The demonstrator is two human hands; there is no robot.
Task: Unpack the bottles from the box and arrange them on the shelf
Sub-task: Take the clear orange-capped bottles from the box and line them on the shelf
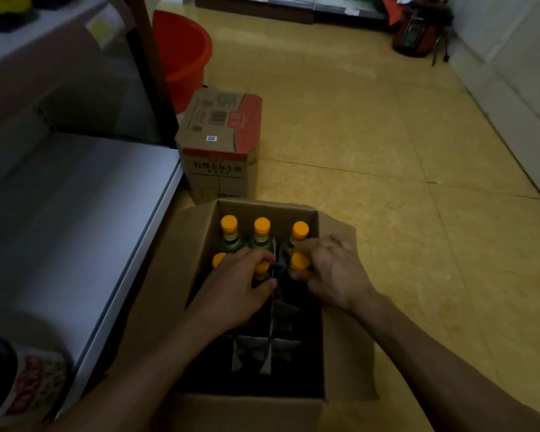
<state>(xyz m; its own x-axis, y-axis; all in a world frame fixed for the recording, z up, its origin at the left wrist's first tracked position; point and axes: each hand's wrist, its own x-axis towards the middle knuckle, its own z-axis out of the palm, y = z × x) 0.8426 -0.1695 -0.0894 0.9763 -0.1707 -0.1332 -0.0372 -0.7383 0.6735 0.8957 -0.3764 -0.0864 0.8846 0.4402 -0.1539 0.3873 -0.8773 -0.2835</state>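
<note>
Hands (pixel 240 282) among bottles (pixel 261 232), dividers (pixel 270 347).

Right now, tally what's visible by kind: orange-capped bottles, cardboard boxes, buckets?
Orange-capped bottles: 6, all in the open box, two being gripped by the left hand and right hand
Cardboard boxes: 2, the open box and a sealed printed box
Red bucket: 1
Total: 9

Single head-worn view, steeply downward, close above the open box (pixel 321 363).
</note>
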